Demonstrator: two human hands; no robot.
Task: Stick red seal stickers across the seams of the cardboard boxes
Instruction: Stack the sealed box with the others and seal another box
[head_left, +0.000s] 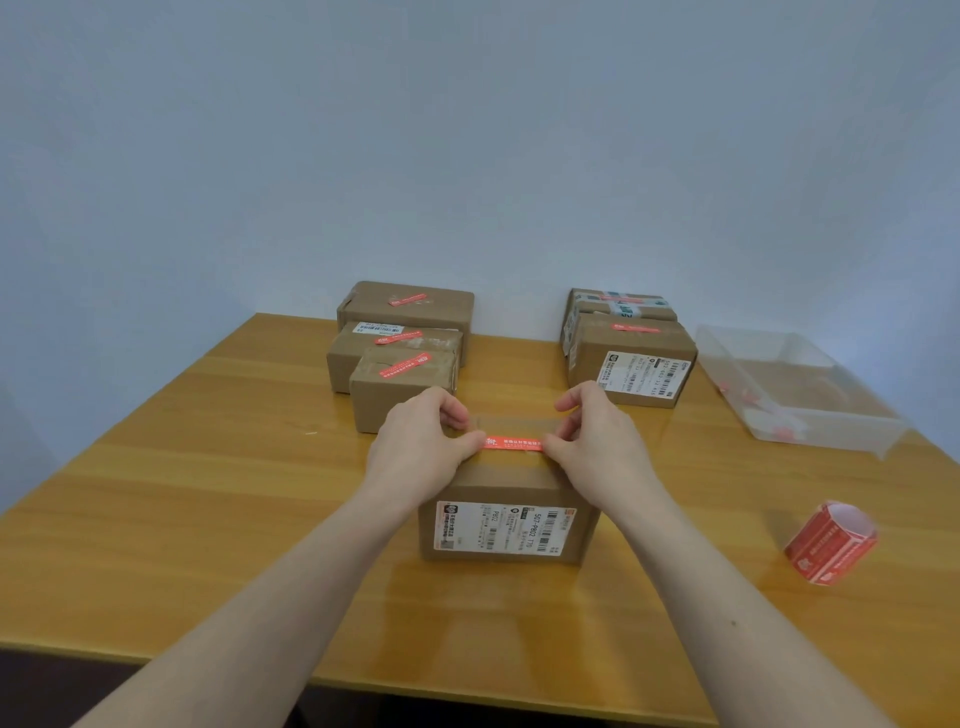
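Note:
A cardboard box (506, 491) with a white shipping label on its near side stands in the middle of the wooden table (208, 499). A red seal sticker (511, 442) lies stretched across the box's top. My left hand (421, 447) pinches the sticker's left end, thumb on top. My right hand (597, 441) pinches its right end. Both hands rest on the box top. Whether the sticker is fully pressed down I cannot tell.
Three boxes with red stickers sit behind at the left (402, 358). Two more are stacked at the back right (631, 353). A clear plastic tray (795, 389) holds sticker scraps at far right. A roll of red stickers (831, 540) lies at right.

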